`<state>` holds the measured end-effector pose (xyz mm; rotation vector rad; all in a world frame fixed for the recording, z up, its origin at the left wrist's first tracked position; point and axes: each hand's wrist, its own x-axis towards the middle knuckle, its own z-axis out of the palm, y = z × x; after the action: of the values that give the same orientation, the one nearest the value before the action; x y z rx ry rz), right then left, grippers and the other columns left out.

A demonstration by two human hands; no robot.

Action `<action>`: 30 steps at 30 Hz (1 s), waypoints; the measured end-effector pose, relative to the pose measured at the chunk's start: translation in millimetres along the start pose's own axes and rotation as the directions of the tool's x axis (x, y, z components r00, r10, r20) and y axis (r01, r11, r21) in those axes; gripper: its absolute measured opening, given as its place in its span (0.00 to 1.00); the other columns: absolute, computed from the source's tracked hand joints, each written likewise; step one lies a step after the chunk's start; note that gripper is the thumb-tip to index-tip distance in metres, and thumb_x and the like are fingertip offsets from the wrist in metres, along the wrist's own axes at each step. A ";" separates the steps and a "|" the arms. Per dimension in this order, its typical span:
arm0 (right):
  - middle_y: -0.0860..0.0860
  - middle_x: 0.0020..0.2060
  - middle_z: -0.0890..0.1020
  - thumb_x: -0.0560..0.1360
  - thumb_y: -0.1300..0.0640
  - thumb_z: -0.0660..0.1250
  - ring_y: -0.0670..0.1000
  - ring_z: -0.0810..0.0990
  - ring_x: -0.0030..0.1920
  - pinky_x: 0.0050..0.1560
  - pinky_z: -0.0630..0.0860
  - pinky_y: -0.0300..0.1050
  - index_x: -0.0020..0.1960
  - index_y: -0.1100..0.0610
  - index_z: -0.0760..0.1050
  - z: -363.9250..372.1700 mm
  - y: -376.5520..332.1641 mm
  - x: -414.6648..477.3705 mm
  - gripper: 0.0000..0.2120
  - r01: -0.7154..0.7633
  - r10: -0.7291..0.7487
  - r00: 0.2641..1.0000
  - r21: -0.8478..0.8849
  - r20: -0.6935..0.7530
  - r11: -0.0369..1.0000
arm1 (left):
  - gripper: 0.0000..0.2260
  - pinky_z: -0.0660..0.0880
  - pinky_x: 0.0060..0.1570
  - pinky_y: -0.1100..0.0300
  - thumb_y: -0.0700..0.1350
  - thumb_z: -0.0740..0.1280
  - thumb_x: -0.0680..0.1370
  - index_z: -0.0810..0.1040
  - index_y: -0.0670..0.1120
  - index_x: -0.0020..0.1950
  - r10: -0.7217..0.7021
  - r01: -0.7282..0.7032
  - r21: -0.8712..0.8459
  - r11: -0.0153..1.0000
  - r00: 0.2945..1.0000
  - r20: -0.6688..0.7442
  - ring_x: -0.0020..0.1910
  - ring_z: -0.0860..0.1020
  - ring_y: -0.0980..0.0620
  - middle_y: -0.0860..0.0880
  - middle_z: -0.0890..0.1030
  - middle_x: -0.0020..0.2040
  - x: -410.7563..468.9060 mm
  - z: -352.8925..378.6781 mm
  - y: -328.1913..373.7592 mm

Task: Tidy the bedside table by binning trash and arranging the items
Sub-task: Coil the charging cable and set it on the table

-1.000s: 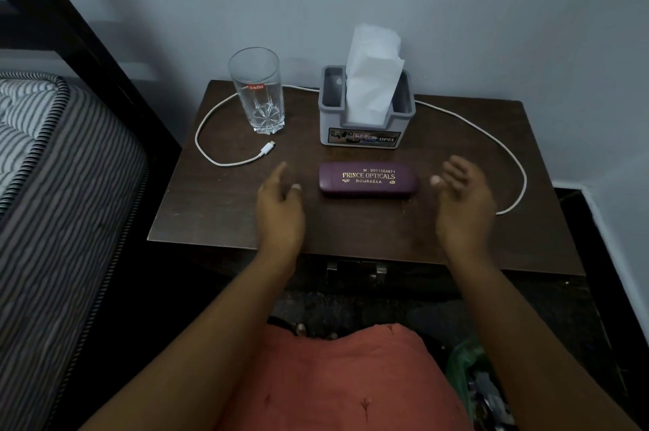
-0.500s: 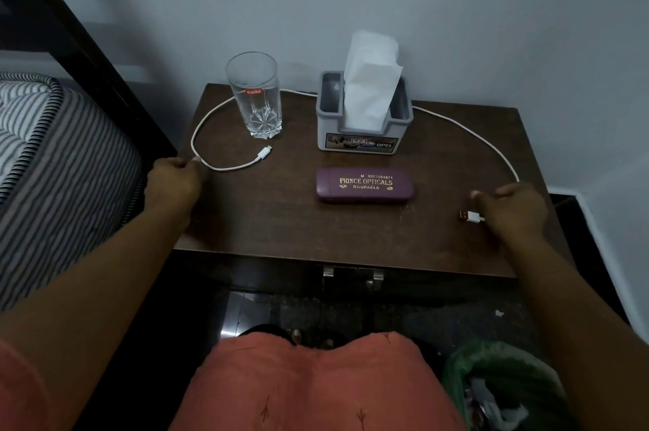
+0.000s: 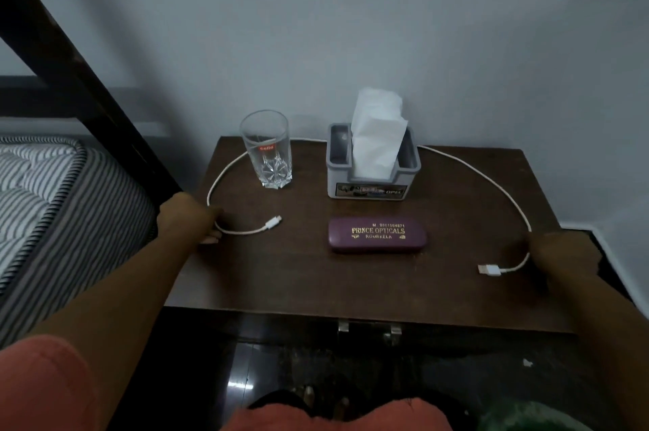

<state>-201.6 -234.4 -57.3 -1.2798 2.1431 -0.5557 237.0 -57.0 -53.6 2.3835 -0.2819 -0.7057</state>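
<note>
**Two hands held the charging cable near its ends**

The left hand (image 3: 191,216) was at the left edge of the worktop (image 3: 298,283). Its fingers (image 3: 210,239) were curled round the white charging cable (image 3: 242,232). The cable's small plug (image 3: 273,222) lay flat on the wood, just past that hand.

The right hand (image 3: 553,255) was at the right edge. The cable went into it near the top and came out lower down, so this hand held the cable too. Its fingers were too dark to see well. The big flat plug (image 3: 489,270) lay on the worktop, just to the left of the right hand.

Between the two hands the cable made one big loop round the back of the worktop. It ran behind the drinking glass (image 3: 267,149) and behind the grey tissue holder (image 3: 372,181). The glass stood up straight at the back left and had a red label on it. The tissue holder stood at the back in the middle. A white tissue (image 3: 377,132) stuck up out of it.

In front of the holder lay a purple glasses case (image 3: 377,235). It was shut and flat, with gold letters that said PRINCE OPTICALS. It was near the holder but did not touch it, and it did not touch the cable.

A striped mattress (image 3: 42,192) was to the left of the worktop, with a dark bed frame (image 3: 70,55) beside it. A pale wall (image 3: 351,27) was behind. Orange clothes (image 3: 333,418) showed at the bottom. Something green (image 3: 526,416) sat in the bottom right corner, too blurry to tell what it was
</note>
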 end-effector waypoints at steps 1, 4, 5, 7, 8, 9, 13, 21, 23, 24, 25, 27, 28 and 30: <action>0.66 0.53 0.79 0.74 0.58 0.65 0.63 0.80 0.51 0.51 0.79 0.55 0.42 0.61 0.74 -4.8 -5.4 0.8 0.06 0.024 -0.026 0.999 0.040 0.047 0.999 | 0.10 0.82 0.32 0.50 0.38 0.71 0.71 0.75 0.35 0.34 0.002 -0.002 0.000 1.000 1.000 0.000 0.27 0.82 0.45 0.42 0.78 0.20 1.4 -0.4 1.0; 0.59 0.48 0.78 0.78 0.66 0.58 0.44 0.81 0.25 0.26 0.79 0.38 0.42 0.57 0.70 -22.1 -35.6 -0.5 0.08 -0.109 0.013 0.977 0.442 0.215 0.890 | 0.10 0.81 0.27 0.51 0.36 0.73 0.70 0.74 0.34 0.33 -0.021 0.021 0.010 1.000 0.998 0.059 0.19 0.78 0.48 0.43 0.76 0.17 6.1 -3.2 3.7; 0.57 0.50 0.77 0.78 0.67 0.57 0.42 0.79 0.22 0.22 0.77 0.36 0.46 0.58 0.71 -30.7 -46.4 -1.4 0.07 -0.170 0.012 0.959 0.541 0.283 0.824 | 0.10 0.79 0.23 0.53 0.35 0.72 0.71 0.73 0.34 0.34 -0.039 0.039 0.009 0.999 0.996 0.082 0.17 0.77 0.50 0.43 0.76 0.17 6.0 -4.3 4.9; 0.53 0.53 0.77 0.78 0.67 0.58 0.43 0.82 0.27 0.25 0.78 0.37 0.48 0.58 0.73 -45.9 -71.7 -9.7 0.07 -0.197 -0.066 0.925 0.620 0.375 0.759 | 0.09 0.75 0.17 0.54 0.34 0.70 0.72 0.72 0.33 0.36 -0.062 0.063 -0.006 0.998 0.990 0.123 0.14 0.75 0.49 0.40 0.77 0.20 7.0 -6.6 8.0; 0.51 0.52 0.78 0.78 0.66 0.59 0.45 0.84 0.35 0.27 0.79 0.37 0.48 0.57 0.73 -55.0 -83.7 -12.6 0.07 -0.163 -0.132 0.914 0.646 0.383 0.746 | 0.08 0.75 0.17 0.53 0.33 0.69 0.72 0.72 0.31 0.38 -0.075 0.078 -0.017 0.997 0.987 0.140 0.15 0.75 0.48 0.37 0.78 0.26 8.2 -7.4 9.1; 0.50 0.49 0.79 0.77 0.65 0.61 0.48 0.83 0.44 0.30 0.81 0.38 0.50 0.56 0.74 -62.9 -96.4 -17.2 0.07 -0.119 -0.202 0.902 0.671 0.380 0.732 | 0.08 0.75 0.17 0.52 0.33 0.69 0.73 0.72 0.29 0.42 -0.089 0.096 -0.040 0.995 0.985 0.148 0.17 0.77 0.45 0.35 0.78 0.31 9.7 -9.4 9.9; 0.47 0.48 0.81 0.76 0.62 0.64 0.49 0.82 0.48 0.40 0.82 0.39 0.60 0.55 0.75 -92.1 -146.2 -37.2 0.13 0.078 -0.408 0.861 0.714 0.304 0.696 | 0.11 0.75 0.16 0.59 0.35 0.66 0.76 0.72 0.29 0.54 -0.051 0.078 -0.321 0.944 0.995 0.091 0.24 0.79 0.44 0.34 0.76 0.47 11.4 -23.4 21.6; 0.47 0.50 0.83 0.76 0.60 0.65 0.47 0.84 0.47 0.45 0.82 0.40 0.56 0.50 0.78 -141.5 -203.0 -89.1 0.10 0.320 -0.640 0.762 0.806 0.093 0.497 | 0.09 0.77 0.23 0.67 0.35 0.60 0.79 0.70 0.40 0.38 0.206 -0.274 -0.668 0.692 0.962 -0.180 0.22 0.79 0.55 0.41 0.74 0.38 -29.9 -110.0 94.4; 0.47 0.50 0.83 0.76 0.59 0.65 0.47 0.84 0.49 0.47 0.81 0.41 0.56 0.50 0.78 -157.0 -198.5 -109.2 0.11 0.345 -0.677 0.735 0.843 0.031 0.413 | 0.08 0.77 0.26 0.68 0.36 0.61 0.79 0.71 0.41 0.39 0.235 -0.317 -0.736 0.598 0.948 -0.217 0.32 0.81 0.51 0.43 0.75 0.40 -54.2 -130.2 98.2; 0.47 0.50 0.83 0.76 0.59 0.66 0.48 0.84 0.49 0.48 0.81 0.42 0.56 0.49 0.78 -164.4 -193.7 -119.9 0.11 0.357 -0.690 0.724 0.859 -0.005 0.368 | 0.08 0.77 0.27 0.69 0.36 0.61 0.79 0.71 0.41 0.40 0.241 -0.321 -0.784 0.532 0.944 -0.223 0.37 0.80 0.49 0.43 0.75 0.41 -71.2 -138.5 98.8; 0.47 0.49 0.83 0.75 0.59 0.66 0.48 0.84 0.50 0.49 0.81 0.42 0.56 0.49 0.78 -171.2 -186.9 -132.7 0.11 0.365 -0.702 0.711 0.874 -0.038 0.322 | 0.07 0.77 0.29 0.70 0.36 0.60 0.79 0.72 0.41 0.42 0.269 -0.332 -0.817 0.472 0.937 -0.225 0.40 0.80 0.50 0.43 0.75 0.42 -91.4 -144.5 97.0; 0.46 0.48 0.83 0.73 0.57 0.67 0.49 0.84 0.50 0.50 0.81 0.43 0.55 0.49 0.78 -180.1 -169.3 -160.9 0.12 0.368 -0.707 0.702 0.894 -0.085 0.258 | 0.05 0.76 0.33 0.73 0.36 0.58 0.80 0.74 0.40 0.49 0.332 -0.360 -0.836 0.414 0.915 -0.229 0.40 0.81 0.56 0.45 0.77 0.43 -139.3 -148.3 88.1; 0.46 0.47 0.83 0.70 0.56 0.68 0.49 0.84 0.49 0.50 0.81 0.43 0.55 0.50 0.78 -180.2 -158.4 -175.9 0.13 0.370 -0.702 0.704 0.899 -0.107 0.234 | 0.06 0.75 0.34 0.74 0.36 0.57 0.81 0.73 0.39 0.54 0.364 -0.379 -0.841 0.385 0.900 -0.240 0.38 0.82 0.60 0.48 0.79 0.41 -161.0 -145.6 78.5; 0.48 0.43 0.82 0.68 0.58 0.68 0.50 0.84 0.49 0.47 0.81 0.40 0.51 0.50 0.79 -171.6 -133.8 -209.3 0.12 0.365 -0.692 0.708 0.911 -0.140 0.190 | 0.08 0.77 0.36 0.72 0.39 0.58 0.81 0.74 0.40 0.56 0.344 -0.301 -0.915 0.267 0.917 -0.201 0.36 0.82 0.61 0.50 0.80 0.41 -200.1 -135.3 54.4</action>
<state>-149.8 -99.1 207.6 -1.2489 0.6803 -1.4635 143.5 42.3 153.1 1.0943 -0.2588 -0.4843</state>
